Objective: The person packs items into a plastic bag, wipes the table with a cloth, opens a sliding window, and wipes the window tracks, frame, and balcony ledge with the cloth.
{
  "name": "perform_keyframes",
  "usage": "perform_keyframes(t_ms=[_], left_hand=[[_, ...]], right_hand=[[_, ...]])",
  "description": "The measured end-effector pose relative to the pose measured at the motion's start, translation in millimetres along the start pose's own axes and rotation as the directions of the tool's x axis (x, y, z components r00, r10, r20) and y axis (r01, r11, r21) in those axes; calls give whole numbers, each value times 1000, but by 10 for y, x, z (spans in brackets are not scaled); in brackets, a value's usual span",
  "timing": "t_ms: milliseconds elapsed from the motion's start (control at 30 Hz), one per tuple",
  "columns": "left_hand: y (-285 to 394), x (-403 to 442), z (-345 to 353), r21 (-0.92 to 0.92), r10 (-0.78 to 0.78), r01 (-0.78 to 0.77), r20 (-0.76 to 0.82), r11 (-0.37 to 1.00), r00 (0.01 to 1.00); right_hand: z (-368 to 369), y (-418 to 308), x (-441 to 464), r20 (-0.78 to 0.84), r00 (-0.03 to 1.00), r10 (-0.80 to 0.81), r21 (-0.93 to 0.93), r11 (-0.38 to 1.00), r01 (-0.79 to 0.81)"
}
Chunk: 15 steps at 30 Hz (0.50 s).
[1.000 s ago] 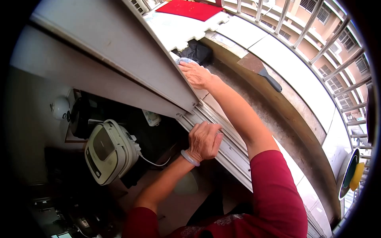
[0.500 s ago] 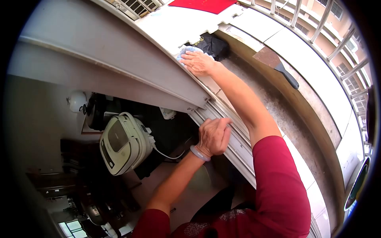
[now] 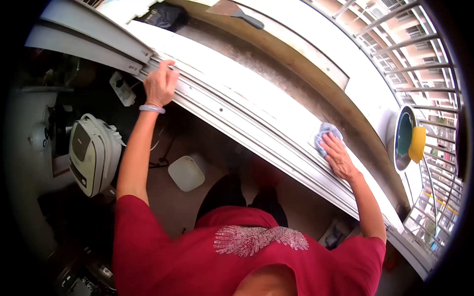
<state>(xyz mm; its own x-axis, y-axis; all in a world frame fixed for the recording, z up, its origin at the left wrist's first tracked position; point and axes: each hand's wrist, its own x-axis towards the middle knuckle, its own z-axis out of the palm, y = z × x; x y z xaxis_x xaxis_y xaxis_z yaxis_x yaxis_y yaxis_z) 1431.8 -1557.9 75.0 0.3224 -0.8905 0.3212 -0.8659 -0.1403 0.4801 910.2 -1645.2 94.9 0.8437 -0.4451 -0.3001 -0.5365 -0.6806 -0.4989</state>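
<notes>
My left hand (image 3: 161, 85), with a pale bangle at the wrist, grips the edge of the metal window track (image 3: 222, 109) near the end of the sliding window frames (image 3: 103, 42). Its fingers curl over the rail. On the white ledge beyond the track, at the right, my right hand (image 3: 336, 157) lies nearly flat on a light blue and white cloth (image 3: 327, 135). The fingers are stretched out, pressing on the cloth.
A scraper (image 3: 237, 13) and a black bag (image 3: 163, 16) are beyond the ledge. At the right, a basin (image 3: 404, 135) with a yellow item (image 3: 417, 144) sits by metal bars (image 3: 424, 90). A pale appliance (image 3: 93, 155) and stool (image 3: 186, 173) are below left.
My right hand and the cloth have moved from beside the window frames far along the ledge to the right. My left hand stays on the track. The view has swung right.
</notes>
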Motion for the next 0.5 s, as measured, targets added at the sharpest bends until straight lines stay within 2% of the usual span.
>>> perform_keyframes(t_ms=[67, 133, 200, 267, 367, 433, 467, 500], left_hand=[[-33, 1, 25, -9, 5, -5, -1, 1000, 1000], [-16, -4, 37, 8, 45, -45, -16, 999, 999], [-47, -11, 62, -25, 5, -5, -5, 1000, 1000], [-119, -13, 72, 31, -9, 9, 18, 999, 1000], [-168, -46, 93, 186, 58, -57, 1, 981, 998], [-120, -95, 115, 324, 129, -107, -48, 940, 991], [-17, -170, 126, 383, 153, -108, -89, 917, 984], [185, -281, 145, 360, 140, -86, -126, 929, 982]], right_hand=[[46, 257, -876, 47, 949, 312, 24, 949, -314], [103, 315, -1017, 13, 950, 312, 74, 947, -312], [109, 172, -564, 52, 988, 146, 68, 986, -149], [93, 38, -104, 59, 998, 23, 81, 996, -28], [167, -359, 1248, -40, 962, -272, 120, 954, 274], [261, -656, 2065, -130, 934, -332, 129, 929, 348], [246, -835, 2305, -188, 933, -308, 153, 929, 337], [324, -952, 2526, -241, 934, -263, 124, 946, 298]])
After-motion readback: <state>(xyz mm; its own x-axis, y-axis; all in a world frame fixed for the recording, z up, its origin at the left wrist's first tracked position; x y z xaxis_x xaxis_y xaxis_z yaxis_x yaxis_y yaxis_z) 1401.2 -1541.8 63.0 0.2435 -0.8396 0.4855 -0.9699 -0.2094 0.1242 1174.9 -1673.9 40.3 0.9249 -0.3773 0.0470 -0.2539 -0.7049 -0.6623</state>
